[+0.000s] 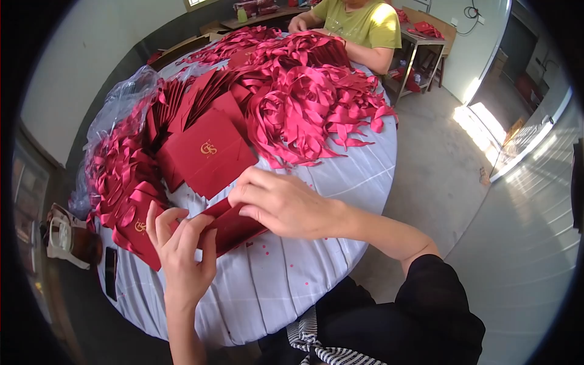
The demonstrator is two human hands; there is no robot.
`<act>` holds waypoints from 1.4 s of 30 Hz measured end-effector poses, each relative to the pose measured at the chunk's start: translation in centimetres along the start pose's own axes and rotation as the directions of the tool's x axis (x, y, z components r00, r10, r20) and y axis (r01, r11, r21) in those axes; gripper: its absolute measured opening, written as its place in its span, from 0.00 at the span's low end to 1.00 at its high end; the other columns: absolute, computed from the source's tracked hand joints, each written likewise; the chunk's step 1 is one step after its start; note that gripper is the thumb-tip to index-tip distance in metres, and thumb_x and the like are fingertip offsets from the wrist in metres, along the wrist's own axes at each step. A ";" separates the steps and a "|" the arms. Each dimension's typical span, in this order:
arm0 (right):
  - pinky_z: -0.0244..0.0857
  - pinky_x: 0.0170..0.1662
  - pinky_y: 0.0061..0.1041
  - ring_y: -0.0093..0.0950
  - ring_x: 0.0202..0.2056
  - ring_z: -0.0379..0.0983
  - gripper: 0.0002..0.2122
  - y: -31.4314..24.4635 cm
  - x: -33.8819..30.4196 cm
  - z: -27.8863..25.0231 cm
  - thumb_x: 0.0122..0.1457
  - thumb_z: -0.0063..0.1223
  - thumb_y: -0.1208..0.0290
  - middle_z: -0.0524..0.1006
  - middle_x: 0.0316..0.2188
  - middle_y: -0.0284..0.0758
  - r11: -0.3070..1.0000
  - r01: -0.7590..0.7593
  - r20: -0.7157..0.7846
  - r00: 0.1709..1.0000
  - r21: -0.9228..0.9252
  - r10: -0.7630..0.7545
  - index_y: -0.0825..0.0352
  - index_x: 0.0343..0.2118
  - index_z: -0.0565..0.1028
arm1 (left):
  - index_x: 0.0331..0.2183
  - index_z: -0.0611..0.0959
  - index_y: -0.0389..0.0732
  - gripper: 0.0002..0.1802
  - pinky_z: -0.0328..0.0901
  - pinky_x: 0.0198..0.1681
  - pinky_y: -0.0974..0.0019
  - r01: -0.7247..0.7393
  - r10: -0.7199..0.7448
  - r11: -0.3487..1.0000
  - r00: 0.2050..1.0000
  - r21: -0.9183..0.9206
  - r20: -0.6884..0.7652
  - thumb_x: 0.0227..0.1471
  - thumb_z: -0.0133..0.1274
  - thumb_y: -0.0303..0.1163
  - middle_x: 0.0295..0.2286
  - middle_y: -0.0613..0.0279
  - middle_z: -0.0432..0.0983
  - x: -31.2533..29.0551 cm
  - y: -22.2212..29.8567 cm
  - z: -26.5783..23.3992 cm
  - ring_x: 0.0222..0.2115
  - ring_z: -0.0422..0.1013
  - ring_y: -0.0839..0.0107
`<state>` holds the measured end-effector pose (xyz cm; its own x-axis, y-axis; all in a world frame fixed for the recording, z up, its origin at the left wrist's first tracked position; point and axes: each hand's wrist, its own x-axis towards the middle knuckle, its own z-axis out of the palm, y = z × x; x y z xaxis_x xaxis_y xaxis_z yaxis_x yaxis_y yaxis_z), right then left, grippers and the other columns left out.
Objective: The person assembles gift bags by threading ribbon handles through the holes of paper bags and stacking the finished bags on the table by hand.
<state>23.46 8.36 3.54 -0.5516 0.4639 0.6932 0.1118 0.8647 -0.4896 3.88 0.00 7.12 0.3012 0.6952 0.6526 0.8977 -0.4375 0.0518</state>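
Note:
A dark red folded paper piece [234, 231], opened up like a shallow box or bag, lies at the near side of the table between my hands. My left hand [185, 252] grips its left end, thumb and fingers closed on the edge. From the right, my right hand [286, 204] pinches its upper edge with bent fingers. Just beyond them lies a stack of flat red paper pieces [210, 155] with a gold emblem on top. Beside my left hand is another red piece with a gold emblem [139, 228], partly under ribbons [121, 176].
A large heap of pink-red ribbons [316, 109] covers the far right of the round table [365, 182] with its pale cloth. Clear plastic [121, 103] and a black phone [111, 274] lie along the left edge. Across the table sits a person in a yellow-green shirt [365, 27].

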 end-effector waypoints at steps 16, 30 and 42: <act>0.68 0.33 0.35 0.37 0.32 0.73 0.09 -0.3 0.9 0.5 0.53 0.55 0.77 0.69 0.34 0.37 1.000 0.011 0.048 0.999 -0.025 -0.010 0.66 0.38 0.72 | 0.30 0.82 0.43 0.08 0.52 0.30 0.67 0.036 -0.034 0.998 0.999 0.048 -0.026 0.42 0.60 0.25 0.27 0.70 0.78 -0.8 -0.3 -1.3 0.22 0.66 0.74; 0.69 0.32 0.37 0.41 0.31 0.73 0.11 -1.3 1.7 1.2 0.53 0.57 0.68 0.68 0.37 0.41 0.962 -0.109 0.056 0.990 -0.252 0.127 0.64 0.38 0.71 | 0.33 0.82 0.37 0.10 0.68 0.23 0.66 0.124 -0.127 0.985 0.992 -0.118 -0.018 0.43 0.56 0.18 0.26 0.58 0.78 -0.7 0.1 -1.5 0.22 0.75 0.61; 0.62 0.51 0.29 0.31 0.48 0.68 0.08 0.9 2.2 -0.6 0.59 0.51 0.73 0.69 0.43 0.37 0.978 -0.032 0.121 0.993 0.208 0.007 0.64 0.41 0.75 | 0.30 0.78 0.33 0.04 0.61 0.19 0.68 0.355 -0.321 0.900 0.932 -0.252 0.168 0.47 0.55 0.18 0.22 0.55 0.73 -1.1 -1.5 -2.7 0.17 0.68 0.64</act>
<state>22.87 10.28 4.96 -0.6468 0.4431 0.6207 -0.0446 0.7905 -0.6108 1.36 -1.65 8.38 0.0468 0.8840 0.4652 0.8338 -0.2910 0.4691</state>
